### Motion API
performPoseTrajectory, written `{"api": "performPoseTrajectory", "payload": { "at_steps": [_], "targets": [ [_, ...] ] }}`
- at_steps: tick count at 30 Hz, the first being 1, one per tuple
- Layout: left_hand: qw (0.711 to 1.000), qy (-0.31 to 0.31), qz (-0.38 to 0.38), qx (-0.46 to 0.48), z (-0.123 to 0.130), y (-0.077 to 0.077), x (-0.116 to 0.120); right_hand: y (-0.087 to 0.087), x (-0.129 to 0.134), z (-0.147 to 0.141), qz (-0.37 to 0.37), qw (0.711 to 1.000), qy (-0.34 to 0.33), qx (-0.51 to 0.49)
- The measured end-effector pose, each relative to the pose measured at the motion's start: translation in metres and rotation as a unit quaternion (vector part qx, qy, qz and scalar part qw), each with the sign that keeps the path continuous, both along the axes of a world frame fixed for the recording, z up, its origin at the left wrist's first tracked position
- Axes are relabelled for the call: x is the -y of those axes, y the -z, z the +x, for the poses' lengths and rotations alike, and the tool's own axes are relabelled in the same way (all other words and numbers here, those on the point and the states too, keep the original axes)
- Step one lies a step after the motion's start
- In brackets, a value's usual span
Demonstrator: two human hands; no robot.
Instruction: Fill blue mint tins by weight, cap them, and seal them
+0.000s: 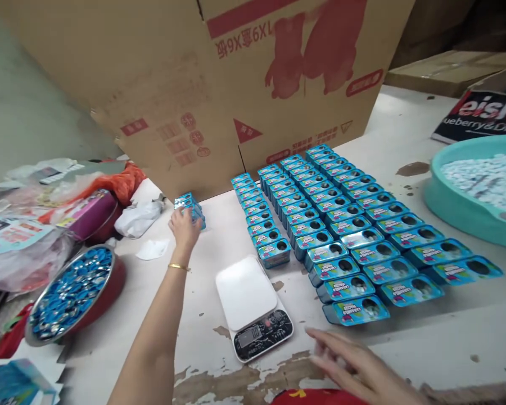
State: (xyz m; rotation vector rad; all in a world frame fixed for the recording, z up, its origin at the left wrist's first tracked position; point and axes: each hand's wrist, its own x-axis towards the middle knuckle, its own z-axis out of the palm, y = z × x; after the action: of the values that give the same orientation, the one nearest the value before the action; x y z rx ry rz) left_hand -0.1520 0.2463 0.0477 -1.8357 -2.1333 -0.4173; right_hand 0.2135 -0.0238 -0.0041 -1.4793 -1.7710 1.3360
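Observation:
My left hand (185,226) reaches forward beside the cardboard, its fingers wrapped round a small stack of blue boxes (199,214). My right hand (348,360) hovers near the table's front edge, fingers stretched and apart, with nothing in it. Between the two hands lies a white kitchen scale (247,292) with a bare plate and a black display panel. Rows of blue tins with round dark windows (337,225) stand to the right of the scale, and a shorter single row (259,216) stands behind it.
A large cardboard box (194,95) rises behind the table. On the left are a red metal bowl (109,304) of blue wrapped pieces and plastic bags (25,253). At the right sits a turquoise tub (455,202) of white pieces.

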Motion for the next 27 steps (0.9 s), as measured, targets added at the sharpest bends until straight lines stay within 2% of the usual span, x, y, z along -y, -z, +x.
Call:
{"api": "performPoseTrajectory", "payload": {
  "at_steps": [1,3,5,7,10,14,16,19,22,25,27],
  "targets": [
    [0.999,-0.005,-0.029,-0.023,-0.013,0.001,-0.007,0.0,-0.012,-0.022,-0.006,1.0,-0.024,0.001],
    [0.994,0.018,-0.081,-0.072,-0.03,0.004,-0.017,0.002,-0.035,-0.05,-0.028,0.999,-0.03,0.029],
    [0.985,0.063,-0.109,-0.118,-0.037,0.004,-0.018,0.004,-0.053,-0.064,-0.04,0.998,-0.028,0.046],
    [0.977,0.1,-0.117,-0.151,-0.036,-0.003,-0.011,0.004,-0.062,-0.069,-0.037,0.998,-0.042,0.036],
    [0.964,0.14,-0.15,-0.168,-0.021,-0.031,0.019,0.001,-0.067,-0.076,-0.022,0.998,-0.062,0.009],
    [0.939,0.198,-0.218,-0.178,0.019,-0.076,0.084,-0.005,-0.071,-0.093,-0.011,0.997,-0.078,-0.003],
    [0.924,0.235,-0.246,-0.175,0.04,-0.086,0.115,-0.006,-0.074,-0.103,-0.013,0.996,-0.089,0.008],
    [0.906,0.271,-0.283,-0.162,0.062,-0.079,0.143,-0.006,-0.078,-0.116,-0.018,0.993,-0.103,0.055],
    [0.898,0.28,-0.299,-0.162,0.068,-0.06,0.149,-0.011,-0.074,-0.116,-0.018,0.99,-0.109,0.089],
    [0.896,0.294,-0.301,-0.141,0.066,-0.055,0.147,-0.029,-0.066,-0.085,-0.054,0.988,-0.136,0.042],
    [0.904,0.304,-0.282,-0.101,0.06,-0.063,0.148,-0.052,-0.063,-0.04,-0.109,0.982,-0.151,-0.04]
  ]
}}
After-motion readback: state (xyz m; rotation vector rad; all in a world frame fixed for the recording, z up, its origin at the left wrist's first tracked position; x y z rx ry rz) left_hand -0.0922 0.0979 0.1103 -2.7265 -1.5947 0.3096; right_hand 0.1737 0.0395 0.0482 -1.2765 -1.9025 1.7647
